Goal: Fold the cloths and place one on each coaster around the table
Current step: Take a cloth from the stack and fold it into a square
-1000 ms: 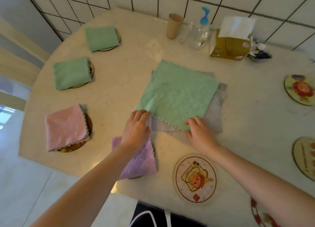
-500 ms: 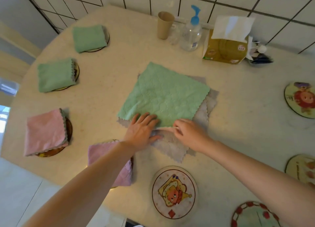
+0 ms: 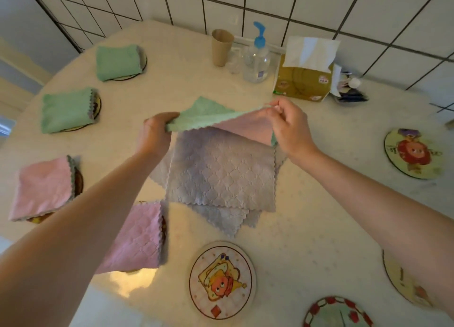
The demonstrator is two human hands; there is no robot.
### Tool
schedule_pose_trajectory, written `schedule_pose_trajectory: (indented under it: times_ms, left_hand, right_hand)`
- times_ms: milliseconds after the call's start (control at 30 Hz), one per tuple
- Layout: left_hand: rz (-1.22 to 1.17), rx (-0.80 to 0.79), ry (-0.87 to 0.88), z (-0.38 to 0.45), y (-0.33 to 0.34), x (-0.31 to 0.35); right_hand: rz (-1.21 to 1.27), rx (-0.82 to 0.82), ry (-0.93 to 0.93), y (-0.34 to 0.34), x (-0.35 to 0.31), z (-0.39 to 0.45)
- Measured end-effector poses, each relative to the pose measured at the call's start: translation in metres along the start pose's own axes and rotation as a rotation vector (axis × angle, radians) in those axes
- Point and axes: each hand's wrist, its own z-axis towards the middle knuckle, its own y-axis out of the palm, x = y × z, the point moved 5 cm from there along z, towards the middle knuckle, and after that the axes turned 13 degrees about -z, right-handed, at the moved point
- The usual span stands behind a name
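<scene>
The table (image 3: 319,179) is a pale, speckled, rounded top pushed against a white tiled wall (image 3: 319,12) with dark grout. Above its middle, both hands hold a green cloth (image 3: 206,118) in the air by its near edge. The left hand (image 3: 153,136) grips the left corner with curled fingers; the right hand (image 3: 291,127) pinches the right corner between thumb and fingertips. The cloth's pinkish underside shows by the right hand.

Beneath it, a loose pile of grey cloths (image 3: 221,174) lies flat on the table, corners askew.

Along the left edge four folded cloths sit on coasters: a green one (image 3: 116,61) at the far end, a second green one (image 3: 66,113), a pink one (image 3: 41,186), and a mauve one (image 3: 136,238) partly hidden by the left forearm.

Bare coasters ring the near and right side: a cartoon coaster (image 3: 222,280) at the front, a red-rimmed coaster (image 3: 337,313) cut off by the frame, a coaster (image 3: 403,285) partly under the right forearm, and a red-faced coaster (image 3: 414,153) to the right.

By the wall stand a paper cup (image 3: 221,47), a pump bottle (image 3: 256,56) and a tissue box (image 3: 304,78).
</scene>
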Motion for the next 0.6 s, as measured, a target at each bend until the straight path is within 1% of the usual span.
schedule_pose_trajectory:
  times_ms: [100,167,267,333,433,600]
  left_hand:
    - [-0.083,0.083,0.079,-0.002,-0.015,0.030]
    - [-0.060,0.110,0.140,-0.016,-0.024,0.049]
    - [-0.001,0.104,0.288,-0.050,-0.032,0.071]
    - [0.015,0.076,0.377,-0.078,-0.035,0.076]
    - [0.022,-0.016,0.453,-0.128,-0.028,0.069]
    - [-0.028,-0.188,0.468,-0.230,-0.004,0.031]
  right_hand:
    - [0.081,0.084,-0.085,-0.026,-0.019,-0.006]
    - [0.092,0.141,-0.108,-0.044,-0.023,-0.018]
    - [0.079,0.174,-0.119,-0.062,-0.016,-0.047]
    - [0.061,0.178,-0.113,-0.068,-0.007,-0.077]
    - [0.044,0.138,-0.086,-0.068,0.011,-0.132]
    - [-0.002,0.047,-0.041,-0.060,0.039,-0.234]
